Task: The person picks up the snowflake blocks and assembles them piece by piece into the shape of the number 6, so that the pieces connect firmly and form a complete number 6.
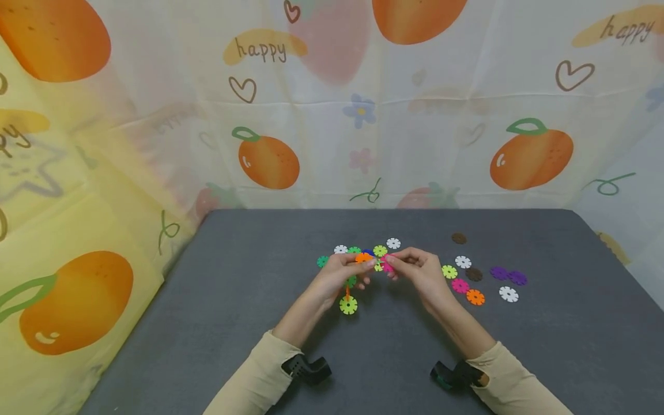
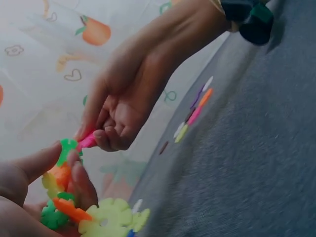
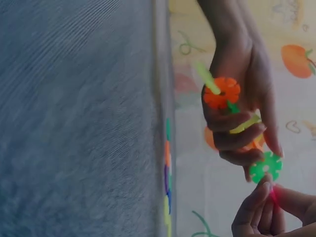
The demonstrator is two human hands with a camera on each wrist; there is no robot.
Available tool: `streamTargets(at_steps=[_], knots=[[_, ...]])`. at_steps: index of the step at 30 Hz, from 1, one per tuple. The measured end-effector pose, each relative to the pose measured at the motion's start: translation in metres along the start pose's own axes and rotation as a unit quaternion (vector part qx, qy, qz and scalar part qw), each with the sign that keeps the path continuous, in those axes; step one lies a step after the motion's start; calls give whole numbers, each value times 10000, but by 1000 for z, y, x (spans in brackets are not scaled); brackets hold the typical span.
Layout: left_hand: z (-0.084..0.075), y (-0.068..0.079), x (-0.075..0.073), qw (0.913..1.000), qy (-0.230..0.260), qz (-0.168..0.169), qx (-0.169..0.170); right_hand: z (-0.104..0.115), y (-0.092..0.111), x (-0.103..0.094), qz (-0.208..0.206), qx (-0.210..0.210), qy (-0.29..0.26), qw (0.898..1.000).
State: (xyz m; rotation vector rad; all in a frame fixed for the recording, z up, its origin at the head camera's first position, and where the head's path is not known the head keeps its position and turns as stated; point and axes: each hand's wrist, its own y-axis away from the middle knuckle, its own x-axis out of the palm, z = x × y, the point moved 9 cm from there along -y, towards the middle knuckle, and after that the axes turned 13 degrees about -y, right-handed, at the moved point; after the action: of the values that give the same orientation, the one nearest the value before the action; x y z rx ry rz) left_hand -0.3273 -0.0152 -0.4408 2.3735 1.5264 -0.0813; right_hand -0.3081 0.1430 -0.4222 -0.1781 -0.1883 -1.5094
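My left hand grips a chain of interlocking notched plastic discs in green, orange and yellow. A yellow-green disc hangs at the chain's lower end, below that hand. An orange disc and a green disc of the chain show in the right wrist view, with other links partly hidden behind the fingers. Between thumb and fingers, my right hand pinches a pink disc. It meets the edge of the green disc at the chain's upper end, seen nearly edge-on in the left wrist view.
Beyond the hands lie loose discs, among them a white disc and a teal one. Right of the right hand are more, including an orange disc and purple discs. A printed curtain hangs behind the dark grey table.
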Motion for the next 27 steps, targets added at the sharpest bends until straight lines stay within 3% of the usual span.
streamTargets(at_steps=[5,10,18,24,27], knots=[[-9,3,2,9988,-54,443,218,2,0,0,-22,113,-67,9999],[-3,1,7,9953,472,815,220,-2,0,1,7,330,-106,9994],[4,-3,10,9951,700,543,446,-16,-3,0,103,680,-262,9973],[11,-6,5,9976,429,453,290,-25,-6,1,383,872,-31,9954],[16,-8,1,9984,293,445,196,-28,-8,0,327,847,4,9959]])
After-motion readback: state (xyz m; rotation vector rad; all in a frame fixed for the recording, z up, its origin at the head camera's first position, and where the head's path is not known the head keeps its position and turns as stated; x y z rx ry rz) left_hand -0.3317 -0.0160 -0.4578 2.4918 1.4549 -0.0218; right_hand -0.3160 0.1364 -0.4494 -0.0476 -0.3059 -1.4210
